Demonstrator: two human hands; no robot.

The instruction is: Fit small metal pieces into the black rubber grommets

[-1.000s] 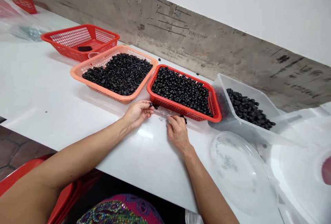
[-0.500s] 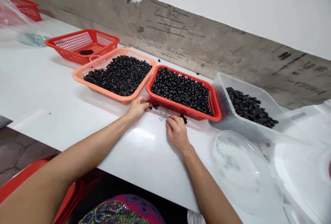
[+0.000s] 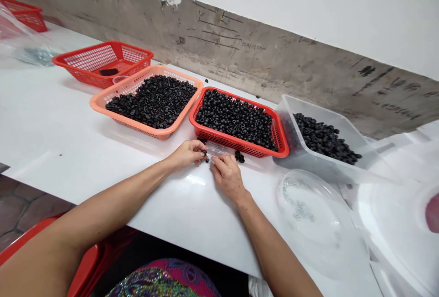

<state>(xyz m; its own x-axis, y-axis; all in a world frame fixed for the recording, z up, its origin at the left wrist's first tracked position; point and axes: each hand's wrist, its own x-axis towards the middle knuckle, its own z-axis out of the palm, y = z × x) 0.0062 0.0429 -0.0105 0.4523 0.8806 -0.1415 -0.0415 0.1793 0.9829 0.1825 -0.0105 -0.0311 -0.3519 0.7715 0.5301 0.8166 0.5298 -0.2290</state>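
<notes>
My left hand (image 3: pixel 187 154) rests on the white table (image 3: pixel 51 123) in front of the red basket (image 3: pixel 279 150) of black round parts, its fingers pinched on a small black part (image 3: pixel 204 153). My right hand (image 3: pixel 227 176) lies just beside it, fingers curled together near its fingertips; what it holds is too small to name. A few loose black parts (image 3: pixel 239 156) lie on the table by the basket's front wall. Small clear or silvery bits lie under the fingertips.
An orange basket (image 3: pixel 99 103) of black ring parts stands left of the red one, and another red basket (image 3: pixel 65 61) behind it. A clear bin (image 3: pixel 291 105) of black parts sits to the right. A clear lid (image 3: pixel 308 214) and clear containers lie at the right. The wall runs behind.
My left hand has moved from the red basket's corner rightward to meet my right hand. My right hand has shifted slightly left. The view has shifted a little.
</notes>
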